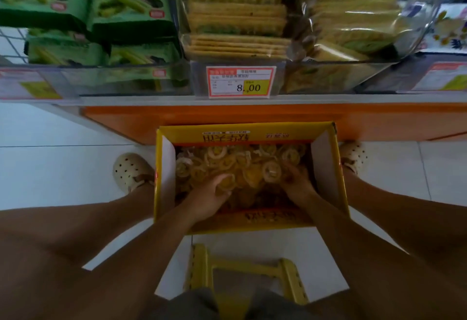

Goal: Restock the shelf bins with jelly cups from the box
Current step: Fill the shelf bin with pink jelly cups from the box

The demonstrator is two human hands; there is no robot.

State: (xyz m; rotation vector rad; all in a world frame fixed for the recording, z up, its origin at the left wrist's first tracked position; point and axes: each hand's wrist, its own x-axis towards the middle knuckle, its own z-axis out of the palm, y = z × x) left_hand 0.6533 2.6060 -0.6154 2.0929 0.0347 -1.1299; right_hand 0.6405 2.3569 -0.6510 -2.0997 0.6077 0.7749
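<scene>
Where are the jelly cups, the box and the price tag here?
jelly cups (pixel 271 171): head view, a cup in the pile.
box (pixel 189 133): head view, far yellow wall.
price tag (pixel 240 80): head view, its white middle.

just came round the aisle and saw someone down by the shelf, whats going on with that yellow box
A person sits on a low yellow stool with an open yellow box on the floor between their feet. Both hands are down in the box among the jelly cups. The left hand grips a cup. The right hand has its fingers dug into the pile, hold unclear. No cup is on its way to the shelf yet.
</scene>
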